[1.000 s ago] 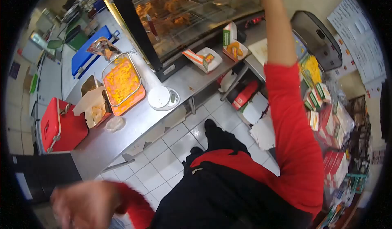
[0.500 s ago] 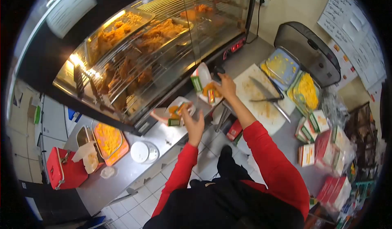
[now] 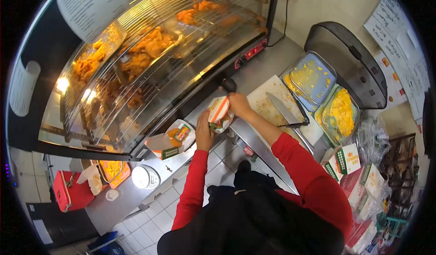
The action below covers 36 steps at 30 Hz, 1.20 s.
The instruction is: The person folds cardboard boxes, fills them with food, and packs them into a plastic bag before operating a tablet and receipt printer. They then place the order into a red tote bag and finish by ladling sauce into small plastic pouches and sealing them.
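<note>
Carton [image 3: 220,109] sits held over there, left hand [image 3: 204,132] and right hand [image 3: 239,105] partly curled against its sides. Another box [image 3: 160,144] lies open nearby.

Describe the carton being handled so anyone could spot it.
Find the lit cabinet, then the metal counter along its front. There, the left hand and right hand touch the carton. Its orange-striped lid leans over; the open carton alongside shows its food.

Can read no word; see handwriting on the wall sheets [image 3: 394,34], printed lines on the notice [image 3: 93,9] on the warmer [image 3: 197,94], orange lettering on a box [image 3: 349,158]; too small or blurred.
</note>
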Motion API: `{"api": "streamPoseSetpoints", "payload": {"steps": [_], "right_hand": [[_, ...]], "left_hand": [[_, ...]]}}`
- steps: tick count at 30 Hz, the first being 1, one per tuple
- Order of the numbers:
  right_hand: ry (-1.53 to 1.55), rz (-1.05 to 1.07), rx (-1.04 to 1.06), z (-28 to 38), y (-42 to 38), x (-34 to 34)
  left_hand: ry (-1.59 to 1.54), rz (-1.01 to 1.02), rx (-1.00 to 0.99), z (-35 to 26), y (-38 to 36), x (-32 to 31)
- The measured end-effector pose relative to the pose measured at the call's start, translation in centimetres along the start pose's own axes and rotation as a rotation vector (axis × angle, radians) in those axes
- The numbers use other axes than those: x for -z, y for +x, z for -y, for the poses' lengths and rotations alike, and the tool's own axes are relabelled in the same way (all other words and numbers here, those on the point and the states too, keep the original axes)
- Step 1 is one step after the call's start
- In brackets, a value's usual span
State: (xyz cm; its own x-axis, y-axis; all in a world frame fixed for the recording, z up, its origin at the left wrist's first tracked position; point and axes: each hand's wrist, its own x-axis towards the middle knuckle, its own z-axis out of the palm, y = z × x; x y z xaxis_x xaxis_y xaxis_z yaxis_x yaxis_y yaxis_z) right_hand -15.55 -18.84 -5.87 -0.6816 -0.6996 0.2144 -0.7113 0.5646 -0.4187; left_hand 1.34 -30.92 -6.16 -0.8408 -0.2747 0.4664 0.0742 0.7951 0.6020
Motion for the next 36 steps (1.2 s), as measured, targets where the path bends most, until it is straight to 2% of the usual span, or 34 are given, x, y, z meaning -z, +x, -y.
{"api": "streamPoseSetpoints", "payload": {"steps": [1,2,3,6,9,12,15,16,19,20,23,24,27,28,29,30,31,33,34,35,36], "right_hand": [[-0.066,0.068,-0.005,0.2,-0.6,-0.4],[0.012,0.063,0.017,2.3,-1.5,2.0],[-0.037,0.069,-0.015,3.1,-2.5,2.4],[-0.145,0.07,-0.146,4.1,-4.2,1.2],[-0.06,0.02,-0.219,4.9,-5.3,1.2],[0.289,0.008,-0.309,6.8,-5.8,1.3],[0.564,-0.135,-0.317,8.2,-7.5,0.0],[0.787,-0.16,-0.227,8.2,-7.7,-0.4],[0.528,-0.286,-0.074,8.4,-8.3,-0.8],[0.597,-0.284,-0.116,8.7,-8.3,-0.6],[0.621,-0.336,-0.024,9.9,-8.5,0.6],[0.694,-0.371,0.003,10.3,-9.1,1.2],[0.843,-0.501,0.12,12.6,-11.0,4.9],[0.845,-0.556,0.179,13.6,-12.0,6.6],[0.838,-0.614,0.23,14.9,-13.2,8.8],[0.586,-0.626,0.309,16.6,-14.6,12.0],[0.588,-0.629,0.3,18.2,-16.2,13.6],[0.611,-0.715,0.352,21.2,-18.3,14.7],[0.597,-0.722,0.332,22.5,-19.6,15.1],[0.584,-0.73,0.314,23.5,-20.7,15.4],[0.504,-0.772,0.325,24.2,-21.6,15.5]], "left_hand": [[-0.002,-0.006,0.038,-0.1,-0.1,-0.5],[0.001,-0.012,0.078,0.0,-0.3,-0.7],[0.009,-0.02,0.116,0.2,-0.5,-0.7],[0.095,-0.015,0.009,1.8,-0.6,-1.1],[0.129,-0.05,-0.03,2.1,-0.7,-1.6],[0.067,-0.102,0.044,1.3,0.0,-1.5],[-0.006,-0.116,0.145,1.8,0.5,-1.4],[-0.094,-0.116,0.16,1.8,0.6,-1.2],[-0.249,-0.108,0.245,1.8,1.1,-0.7],[-0.322,-0.109,0.251,1.6,1.3,-0.5],[-0.621,0.036,0.334,0.7,0.9,0.8],[-0.505,-0.012,0.226,0.5,0.8,1.6],[-0.4,0.161,-0.105,-4.5,1.7,8.8],[-0.464,0.228,-0.183,-5.7,2.1,10.9],[-0.536,0.303,-0.265,-7.0,2.3,12.9],[-0.505,0.356,-0.354,-9.1,2.8,15.3],[-0.478,0.411,-0.444,-11.4,2.8,17.0],[-1.053,0.464,-0.404,-14.3,1.5,17.4],[-1.087,0.497,-0.48,-15.2,1.2,17.7],[-1.095,0.467,-0.369,-17.2,0.2,18.7],[-1.116,0.517,-0.361,-17.6,-0.5,18.6]]}}
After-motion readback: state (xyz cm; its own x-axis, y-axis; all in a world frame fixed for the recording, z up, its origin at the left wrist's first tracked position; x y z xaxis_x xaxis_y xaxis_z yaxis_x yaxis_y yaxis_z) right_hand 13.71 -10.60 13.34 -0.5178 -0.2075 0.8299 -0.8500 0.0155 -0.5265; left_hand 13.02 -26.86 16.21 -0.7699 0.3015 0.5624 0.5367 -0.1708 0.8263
